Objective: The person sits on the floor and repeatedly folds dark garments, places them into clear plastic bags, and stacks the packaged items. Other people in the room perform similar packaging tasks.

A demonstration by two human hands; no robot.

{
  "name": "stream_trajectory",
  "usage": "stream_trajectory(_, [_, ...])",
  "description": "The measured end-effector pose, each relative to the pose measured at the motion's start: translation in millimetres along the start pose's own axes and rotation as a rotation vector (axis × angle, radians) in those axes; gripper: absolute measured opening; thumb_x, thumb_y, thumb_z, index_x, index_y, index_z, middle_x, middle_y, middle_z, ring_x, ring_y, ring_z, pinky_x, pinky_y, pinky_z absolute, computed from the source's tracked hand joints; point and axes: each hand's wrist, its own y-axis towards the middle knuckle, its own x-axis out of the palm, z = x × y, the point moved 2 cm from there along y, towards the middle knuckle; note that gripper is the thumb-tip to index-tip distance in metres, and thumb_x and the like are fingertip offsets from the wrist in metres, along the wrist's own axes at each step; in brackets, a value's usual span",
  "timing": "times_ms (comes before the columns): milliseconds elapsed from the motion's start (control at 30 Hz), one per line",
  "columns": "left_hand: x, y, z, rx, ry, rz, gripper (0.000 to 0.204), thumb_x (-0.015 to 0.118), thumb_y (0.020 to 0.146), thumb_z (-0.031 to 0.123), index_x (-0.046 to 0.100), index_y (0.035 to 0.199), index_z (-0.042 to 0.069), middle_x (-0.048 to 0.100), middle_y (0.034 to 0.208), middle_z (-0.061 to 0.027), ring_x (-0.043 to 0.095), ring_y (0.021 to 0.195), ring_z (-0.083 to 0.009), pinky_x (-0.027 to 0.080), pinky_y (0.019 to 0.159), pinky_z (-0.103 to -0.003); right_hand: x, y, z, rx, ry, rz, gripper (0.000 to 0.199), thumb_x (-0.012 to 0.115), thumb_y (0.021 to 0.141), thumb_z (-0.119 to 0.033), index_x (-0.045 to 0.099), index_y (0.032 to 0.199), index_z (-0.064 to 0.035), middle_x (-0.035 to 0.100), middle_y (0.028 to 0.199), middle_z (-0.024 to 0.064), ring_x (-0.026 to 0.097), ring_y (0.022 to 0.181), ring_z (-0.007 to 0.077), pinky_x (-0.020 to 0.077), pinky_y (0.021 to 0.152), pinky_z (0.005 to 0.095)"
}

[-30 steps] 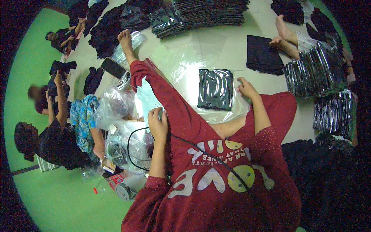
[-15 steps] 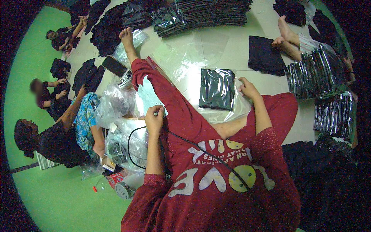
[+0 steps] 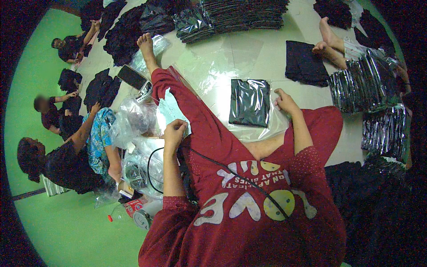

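Observation:
A folded black garment in a clear plastic bag (image 3: 249, 103) lies flat on the floor between my legs. At the bag's right side rests my right hand (image 3: 287, 102), its thumb and forefinger apart, over the loose clear edge. My left hand (image 3: 175, 132) is above my left thigh with thumb and fingertips pressed together. Whatever is in that pinch is too small to make out. Just beyond it, a pale blue sheet (image 3: 169, 108) with a ragged edge lies over my thigh, its near end partly behind the hand.
Bagged garments stand in a stack (image 3: 249, 15) at the far side and in rows (image 3: 358, 82) at the right. A folded black garment (image 3: 305, 63) lies nearby. At left are a phone (image 3: 132, 77), crumpled clear bags (image 3: 133, 118) and a seated person (image 3: 66, 160). A black cable (image 3: 242, 179) crosses my lap.
My left hand has shifted slightly left and up, turning so its fingertips point away from the sheet. My right hand and the bagged garment stay where they were.

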Motion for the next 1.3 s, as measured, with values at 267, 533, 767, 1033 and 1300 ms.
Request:
stream_trajectory(267, [-18.1, 30.7, 39.8, 0.104, -0.127, 0.542, 0.013, 0.049, 0.084, 0.014, 0.053, 0.082, 0.001, 0.059, 0.074, -0.0129, 0.058, 0.069, -0.024, 0.045, 0.063, -0.034, 0.2, -1.1, -2.0, -0.019, 0.024, 0.023, 0.035, 0.039, 0.079, -0.002, 0.043, 0.114, -0.0084, 0.056, 0.067, 0.0076, 0.049, 0.05, 0.0133, 0.0416, 0.046, 0.0288])
stream_trajectory(533, [144.4, 69.5, 131.5, 0.589, 0.271, -0.243, 0.012, 0.051, 0.078, 0.012, 0.053, 0.082, 0.001, 0.054, 0.081, -0.0177, 0.055, 0.076, -0.0317, 0.044, 0.068, -0.039, 2.1, -2.9, 0.3, 0.028, 0.143, -0.027, 0.036, 0.04, 0.079, -0.003, 0.043, 0.114, -0.009, 0.055, 0.067, 0.0081, 0.048, 0.048, 0.0147, 0.0418, 0.045, 0.0281])
stream_trajectory(767, [181.8, 118.2, 134.1, 0.765, 0.806, 0.233, 0.018, 0.055, 0.07, 0.016, 0.055, 0.086, 0.007, 0.052, 0.082, -0.0094, 0.053, 0.081, -0.026, 0.044, 0.067, -0.037, 2.0, -3.0, -2.0, 0.015, 0.065, -0.006, 0.039, 0.048, 0.075, -0.007, 0.044, 0.113, -0.0089, 0.061, 0.073, 0.0165, 0.058, 0.057, 0.0261, 0.0454, 0.053, 0.0371])
stream_trajectory(1033, [155.9, 104.6, 101.4, 0.645, 0.367, -0.127, 0.028, 0.05, 0.075, 0.007, 0.055, 0.102, 0.002, 0.054, 0.096, -0.0156, 0.052, 0.09, -0.0323, 0.043, 0.079, -0.038, 7.7, 6.9, -6.6, -0.065, -0.046, -0.001, 0.039, 0.042, 0.077, -0.006, 0.043, 0.116, -0.0084, 0.06, 0.068, 0.0123, 0.056, 0.055, 0.0207, 0.0438, 0.052, 0.0331])
stream_trajectory(1300, [204.2, 82.6, 116.1, 0.802, 0.672, -0.028, 0.06, 0.043, 0.082, 0.045, 0.036, 0.127, 0.007, 0.03, 0.133, -0.0169, 0.026, 0.124, -0.0323, 0.018, 0.098, -0.054, 7.4, 5.6, -7.8, -0.092, -0.035, 0.019, 0.036, 0.043, 0.078, -0.006, 0.044, 0.114, -0.0079, 0.059, 0.065, 0.0094, 0.055, 0.055, 0.0202, 0.0434, 0.053, 0.0323])
